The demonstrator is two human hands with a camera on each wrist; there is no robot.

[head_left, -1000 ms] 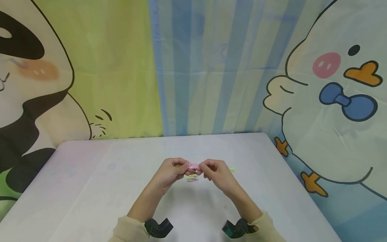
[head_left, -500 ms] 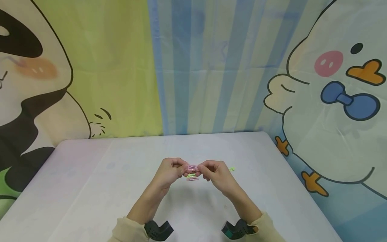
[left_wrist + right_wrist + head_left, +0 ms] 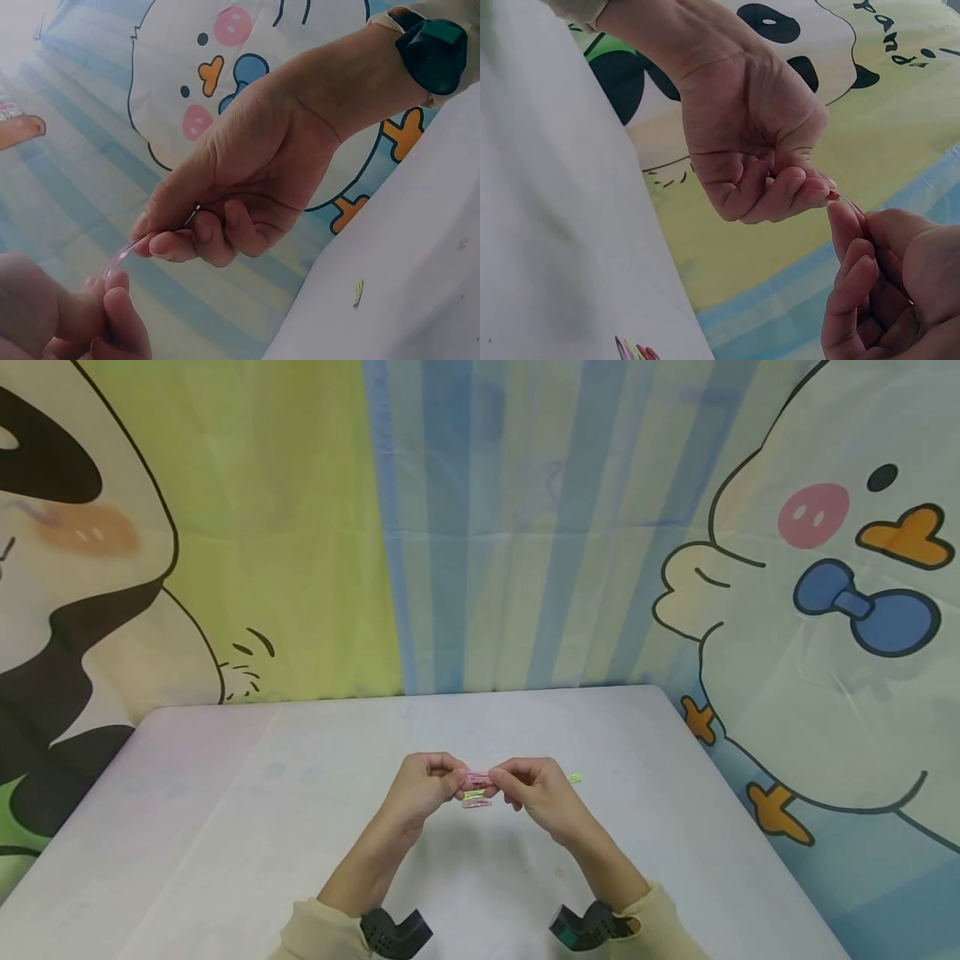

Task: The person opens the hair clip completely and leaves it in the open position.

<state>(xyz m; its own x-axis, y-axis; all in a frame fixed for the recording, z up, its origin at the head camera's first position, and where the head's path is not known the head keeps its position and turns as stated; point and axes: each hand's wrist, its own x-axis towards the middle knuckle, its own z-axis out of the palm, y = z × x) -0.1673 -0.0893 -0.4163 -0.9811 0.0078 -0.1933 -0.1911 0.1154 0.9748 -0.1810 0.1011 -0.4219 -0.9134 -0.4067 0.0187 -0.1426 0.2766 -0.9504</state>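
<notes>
Barely shifting over the last second: pinching a thin, glossy pink strip between left hand and right hand, apparently still mid-handling, not yet setting it down.

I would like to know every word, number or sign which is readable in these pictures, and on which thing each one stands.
"pand", last letter unclear: on the panda cloth, right wrist view.
Pink piece: too small to read any text.
Black wrist devices: no readable text.
</notes>
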